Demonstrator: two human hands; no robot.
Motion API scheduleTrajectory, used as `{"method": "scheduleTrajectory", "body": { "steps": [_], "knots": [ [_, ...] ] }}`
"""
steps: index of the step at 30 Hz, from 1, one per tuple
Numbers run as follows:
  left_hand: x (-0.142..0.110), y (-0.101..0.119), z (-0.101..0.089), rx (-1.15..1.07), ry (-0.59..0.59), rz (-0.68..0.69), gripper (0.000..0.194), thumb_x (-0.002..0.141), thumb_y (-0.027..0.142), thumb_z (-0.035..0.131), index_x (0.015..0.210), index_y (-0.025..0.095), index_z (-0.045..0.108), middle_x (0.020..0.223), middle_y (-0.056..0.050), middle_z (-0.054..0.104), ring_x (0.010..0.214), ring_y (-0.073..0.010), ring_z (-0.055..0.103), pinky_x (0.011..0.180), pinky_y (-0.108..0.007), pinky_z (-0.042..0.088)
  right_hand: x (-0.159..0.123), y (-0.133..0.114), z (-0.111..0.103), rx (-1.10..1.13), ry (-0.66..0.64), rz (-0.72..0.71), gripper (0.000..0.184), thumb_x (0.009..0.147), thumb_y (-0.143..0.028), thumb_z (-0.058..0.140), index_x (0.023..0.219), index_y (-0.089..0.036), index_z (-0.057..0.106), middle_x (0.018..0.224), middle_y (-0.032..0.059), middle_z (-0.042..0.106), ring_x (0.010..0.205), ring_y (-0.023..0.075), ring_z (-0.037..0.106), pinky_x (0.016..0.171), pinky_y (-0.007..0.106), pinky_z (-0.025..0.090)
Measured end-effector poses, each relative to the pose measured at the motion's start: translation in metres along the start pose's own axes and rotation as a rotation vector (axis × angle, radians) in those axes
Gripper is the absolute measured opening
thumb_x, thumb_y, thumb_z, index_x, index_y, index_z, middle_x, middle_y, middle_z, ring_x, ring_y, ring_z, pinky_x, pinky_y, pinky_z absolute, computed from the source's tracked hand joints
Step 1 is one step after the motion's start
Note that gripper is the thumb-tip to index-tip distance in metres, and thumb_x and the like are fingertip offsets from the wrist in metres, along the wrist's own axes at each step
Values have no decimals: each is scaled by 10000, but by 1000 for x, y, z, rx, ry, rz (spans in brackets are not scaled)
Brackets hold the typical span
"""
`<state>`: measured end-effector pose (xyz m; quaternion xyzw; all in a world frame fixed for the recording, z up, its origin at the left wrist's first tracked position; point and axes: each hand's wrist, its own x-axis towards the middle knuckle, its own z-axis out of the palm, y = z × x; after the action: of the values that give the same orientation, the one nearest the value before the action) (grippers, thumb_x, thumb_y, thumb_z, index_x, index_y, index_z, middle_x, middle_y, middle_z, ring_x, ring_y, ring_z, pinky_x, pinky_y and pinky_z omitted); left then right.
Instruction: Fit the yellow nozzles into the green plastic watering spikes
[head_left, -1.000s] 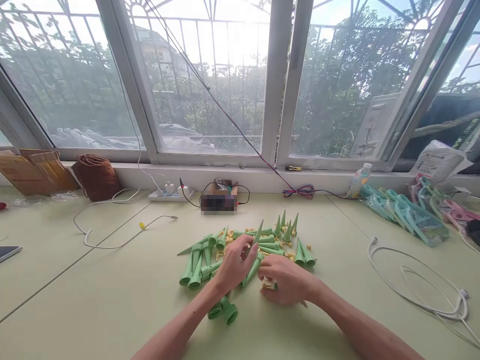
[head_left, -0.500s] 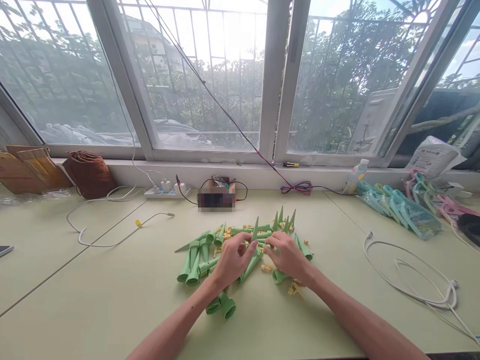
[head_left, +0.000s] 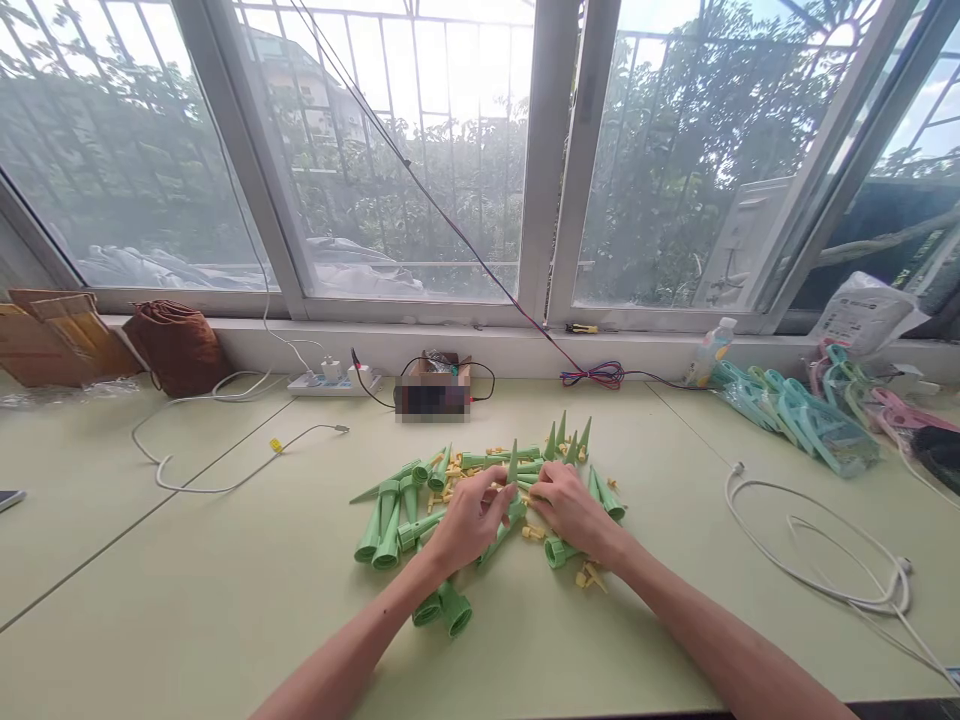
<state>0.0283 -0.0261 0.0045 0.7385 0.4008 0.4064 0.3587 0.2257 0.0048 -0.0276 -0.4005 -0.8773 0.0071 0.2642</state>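
Note:
My left hand [head_left: 471, 515] is closed around a green plastic spike [head_left: 514, 462], its pointed tip up. Close beside it, my right hand [head_left: 570, 508] has its fingers pinched together; a bit of yellow shows near the fingertips, but its shape is too small and covered to make out. Around both hands lie loose green spikes [head_left: 386, 538], and small yellow plastic fittings [head_left: 592, 577] are scattered among them. Several green spikes [head_left: 562, 436] stand point up behind my right hand. Another green spike [head_left: 559, 552] lies partly under my right wrist.
Along the back stand a power strip [head_left: 330, 384], a small box [head_left: 459, 372], a brown bag [head_left: 178, 348] and a bottle [head_left: 712, 352]. Teal plastic hangers [head_left: 806, 415] lie at the right. White cables [head_left: 817, 595] spread over the right and left of the table [head_left: 225, 600].
My right hand's fingers have drawn in closer together near the left hand. The spike in my left hand has shifted very slightly. The pile around them looks the same.

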Motion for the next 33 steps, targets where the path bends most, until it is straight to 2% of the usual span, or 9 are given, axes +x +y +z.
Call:
{"method": "scheduleTrajectory", "body": {
  "steps": [8, 13, 20, 23, 28, 33],
  "knots": [
    [2, 0, 3, -200, -44, -49, 291, 932, 471, 498, 930, 183, 544, 876, -35, 578, 629, -162, 660, 444, -245, 539, -1, 1, 3, -15, 7, 8, 191, 913, -70, 549, 756, -159, 609, 823, 42, 520, 800, 201, 494, 761, 369, 438],
    [4, 1, 1, -285, -52, -92, 333, 928, 509, 485, 923, 180, 535, 914, -49, 593, 654, -167, 662, 439, -246, 552, 0, -5, -3, 105, 133, 53, 142, 942, -115, 526, 825, -171, 584, 866, 51, 513, 834, 208, 513, 764, 362, 474],
    [3, 3, 1, -305, -50, -84, 270, 884, 442, 591, 939, 187, 519, 932, -28, 566, 670, -152, 660, 442, -218, 549, 2, -14, -11, 290, 326, 84, 119, 1003, -196, 420, 974, -193, 535, 965, 71, 504, 824, 190, 561, 753, 326, 497],
    [3, 3, 1, -310, -41, -68, 251, 856, 398, 637, 933, 182, 535, 898, -20, 546, 698, -153, 652, 449, -213, 554, 2, -16, -10, 324, 358, 82, 132, 1015, -218, 390, 985, -197, 516, 938, 71, 540, 814, 191, 557, 737, 316, 484],
    [3, 4, 0, -307, -42, -59, 272, 859, 402, 632, 998, 175, 571, 971, -52, 582, 734, -167, 669, 467, -220, 569, 0, -18, -7, 354, 423, 100, 134, 1015, -262, 400, 989, -199, 516, 864, 47, 598, 764, 176, 584, 701, 293, 479],
    [4, 7, -1, -332, 0, -82, 301, 871, 449, 613, 966, 172, 543, 1032, -79, 623, 611, -137, 669, 414, -212, 524, -1, -19, -5, 382, 452, 99, 141, 1017, -283, 405, 994, -207, 521, 868, 48, 631, 778, 182, 616, 713, 297, 493]
  ]
}}
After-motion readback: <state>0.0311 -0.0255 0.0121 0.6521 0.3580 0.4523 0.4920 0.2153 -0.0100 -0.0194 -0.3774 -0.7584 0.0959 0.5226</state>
